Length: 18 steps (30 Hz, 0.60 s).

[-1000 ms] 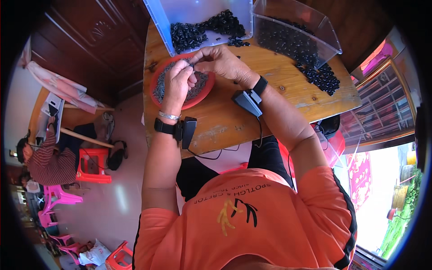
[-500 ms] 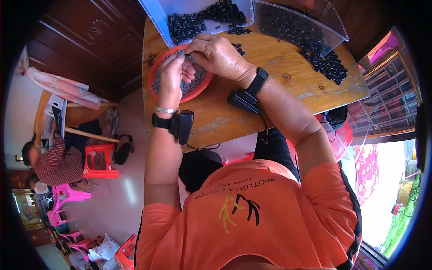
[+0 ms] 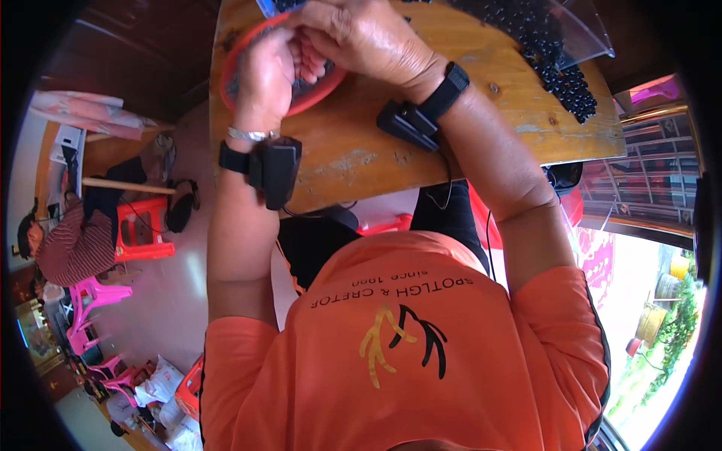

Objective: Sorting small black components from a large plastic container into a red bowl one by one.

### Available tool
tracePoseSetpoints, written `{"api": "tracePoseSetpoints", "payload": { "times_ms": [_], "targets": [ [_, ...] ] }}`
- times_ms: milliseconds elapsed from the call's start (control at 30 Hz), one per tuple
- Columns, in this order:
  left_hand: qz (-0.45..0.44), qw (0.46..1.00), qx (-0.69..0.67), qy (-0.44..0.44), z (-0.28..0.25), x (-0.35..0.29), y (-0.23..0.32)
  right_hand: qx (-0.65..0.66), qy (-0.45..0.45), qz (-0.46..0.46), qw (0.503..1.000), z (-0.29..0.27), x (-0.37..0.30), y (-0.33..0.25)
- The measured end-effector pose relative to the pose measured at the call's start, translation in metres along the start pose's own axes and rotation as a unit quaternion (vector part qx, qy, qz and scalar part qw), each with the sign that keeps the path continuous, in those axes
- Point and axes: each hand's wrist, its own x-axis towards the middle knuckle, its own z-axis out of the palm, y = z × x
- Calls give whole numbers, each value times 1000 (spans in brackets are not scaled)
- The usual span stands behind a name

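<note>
Both hands meet over a red round bowl (image 3: 320, 92) that holds small greyish bits, at the upper middle of the head view. My left hand (image 3: 265, 75) has its palm turned inward and its fingers curled, with the thumb side against the other hand. Bent over from the right, my right hand (image 3: 368, 41) is closed with its fingertips pressed to the left fingers. Whatever lies between the fingertips is hidden and blurred. Shiny black oval pieces (image 3: 573, 92) lie loose on the wooden table (image 3: 353, 161), well to the right of the hands.
A clear plastic bin (image 3: 587, 46) stands at the table's far right, by the black pieces. The corner of another translucent bin (image 3: 268, 7) shows behind the bowl. Black wrist devices (image 3: 277, 173) with cables hang from both wrists. A person in a striped top (image 3: 75, 244) sits at far left, near a red stool (image 3: 143, 229).
The view has tilted, so the table and bowl sit higher in the picture and the bins are mostly cut off. Both hands stay together over the bowl.
</note>
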Motion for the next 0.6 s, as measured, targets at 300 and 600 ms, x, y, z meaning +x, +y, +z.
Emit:
{"api": "tracePoseSetpoints", "payload": {
  "times_ms": [300, 600],
  "targets": [
    [1, 997, 1, 75, 24, -6, 9, 175, 82, 17, 981, 9, -4, -2],
    [41, 995, -90, 12, 15, -3, 7, 303, 21, 162, 939, 9, -4, -6]
  ]
}}
